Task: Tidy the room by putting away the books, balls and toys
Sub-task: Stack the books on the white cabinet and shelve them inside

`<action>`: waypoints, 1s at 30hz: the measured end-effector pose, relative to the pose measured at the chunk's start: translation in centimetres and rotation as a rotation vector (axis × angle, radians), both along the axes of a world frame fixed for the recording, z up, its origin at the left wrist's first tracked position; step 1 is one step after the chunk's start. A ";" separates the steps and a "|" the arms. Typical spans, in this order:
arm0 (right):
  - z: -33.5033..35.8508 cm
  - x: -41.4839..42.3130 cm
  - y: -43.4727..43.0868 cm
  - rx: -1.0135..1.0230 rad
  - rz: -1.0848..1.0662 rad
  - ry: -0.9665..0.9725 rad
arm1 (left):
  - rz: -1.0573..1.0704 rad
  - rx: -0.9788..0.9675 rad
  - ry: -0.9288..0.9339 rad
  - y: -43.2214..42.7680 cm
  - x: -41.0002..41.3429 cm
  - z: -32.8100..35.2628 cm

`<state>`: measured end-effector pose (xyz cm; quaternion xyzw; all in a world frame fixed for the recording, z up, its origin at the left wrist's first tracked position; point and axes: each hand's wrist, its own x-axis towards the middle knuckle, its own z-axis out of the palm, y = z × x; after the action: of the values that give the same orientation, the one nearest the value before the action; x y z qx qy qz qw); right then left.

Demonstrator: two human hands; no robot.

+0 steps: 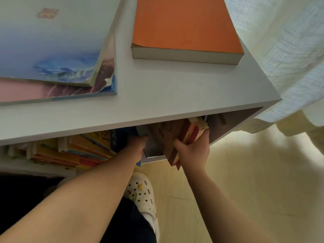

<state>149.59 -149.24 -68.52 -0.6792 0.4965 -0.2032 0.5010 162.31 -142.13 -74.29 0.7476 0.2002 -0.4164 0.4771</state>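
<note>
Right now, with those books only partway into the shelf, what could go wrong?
1. The right hand has one grip round both the brown book and the red and yellow book, which splay apart; one might slip and drop onto the white clog below.
2. The row of books stands slanted beside the gap where the left hand reaches; it could slump and block the slot.
</note>
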 end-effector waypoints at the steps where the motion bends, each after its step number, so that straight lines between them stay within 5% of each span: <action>1: 0.0 0.1 0.1 0.001 0.003 -0.003 | -0.033 0.008 -0.007 0.0 0.0 -0.3; 17: 2.0 2.0 -1.0 -0.037 -0.237 -0.060 | -0.120 0.245 -0.706 3.2 -1.4 2.5; 21: 1.2 3.6 -0.1 -0.080 -0.092 0.012 | -0.120 0.342 -0.614 5.1 -1.4 0.8; 26: -1.8 6.1 3.4 -0.250 0.445 0.288 | -0.258 0.450 -0.427 5.4 -1.3 -2.9; 30: -3.3 6.8 5.5 -0.377 0.584 0.431 | -0.266 0.304 -0.348 6.0 -0.7 -3.5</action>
<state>156.44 -143.71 -71.86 -0.8985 0.3306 0.0071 0.2889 161.65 -136.17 -77.77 0.8908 0.0754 -0.3059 0.3275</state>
